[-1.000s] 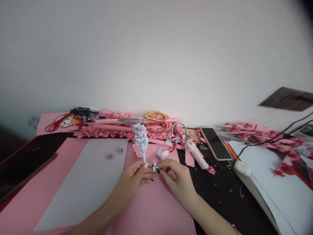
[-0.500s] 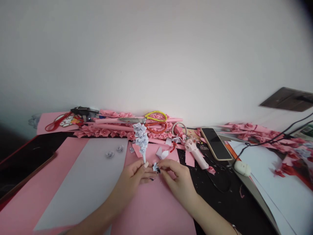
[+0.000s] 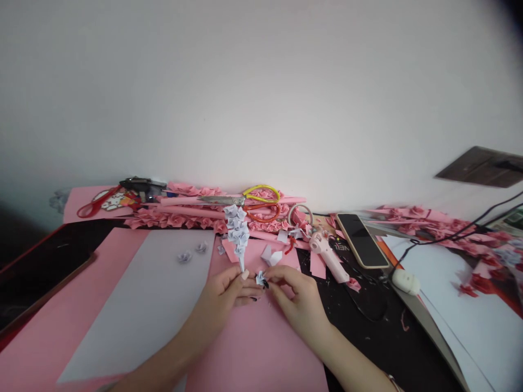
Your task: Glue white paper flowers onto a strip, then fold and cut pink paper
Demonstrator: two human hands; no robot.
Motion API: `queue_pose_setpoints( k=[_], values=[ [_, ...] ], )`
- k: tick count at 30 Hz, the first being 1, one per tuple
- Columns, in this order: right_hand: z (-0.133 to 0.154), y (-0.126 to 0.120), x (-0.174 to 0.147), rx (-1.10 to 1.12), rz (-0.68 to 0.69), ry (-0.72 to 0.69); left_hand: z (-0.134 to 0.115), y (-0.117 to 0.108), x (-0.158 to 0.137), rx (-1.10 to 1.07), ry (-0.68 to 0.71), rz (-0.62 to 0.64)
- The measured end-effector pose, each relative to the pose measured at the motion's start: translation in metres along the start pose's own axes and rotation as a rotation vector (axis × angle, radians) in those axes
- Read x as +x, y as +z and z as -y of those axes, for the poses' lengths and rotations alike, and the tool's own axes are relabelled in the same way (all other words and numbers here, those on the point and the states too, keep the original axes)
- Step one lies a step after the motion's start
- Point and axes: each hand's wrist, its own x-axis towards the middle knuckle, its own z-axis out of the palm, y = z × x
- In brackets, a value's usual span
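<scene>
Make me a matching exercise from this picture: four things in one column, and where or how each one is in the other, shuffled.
Column one
1. Flower stalk
2. Single pale blue paper flower
3. Scissors
4. Smartphone

Column two
A. Lying on pink paper flowers
B. At the fingertips of the right hand
C. Screen up and dark
D. Held upright in the left hand

Pairs: 1-D, 2-B, 3-A, 4-C

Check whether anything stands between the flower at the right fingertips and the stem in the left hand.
Only the left hand: its thumb and fingers lie between the flower and the lower stem.
</scene>
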Motion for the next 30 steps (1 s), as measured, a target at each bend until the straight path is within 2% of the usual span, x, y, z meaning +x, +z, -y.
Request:
queue_pose_setpoints(
  k=[30],
  values=[
    [0.003, -0.0015, 0.0016, -0.052, -0.029, -0.082, 0.002, -0.0011, 0.0011, -0.005, 0.028, 0.006]
  ],
)
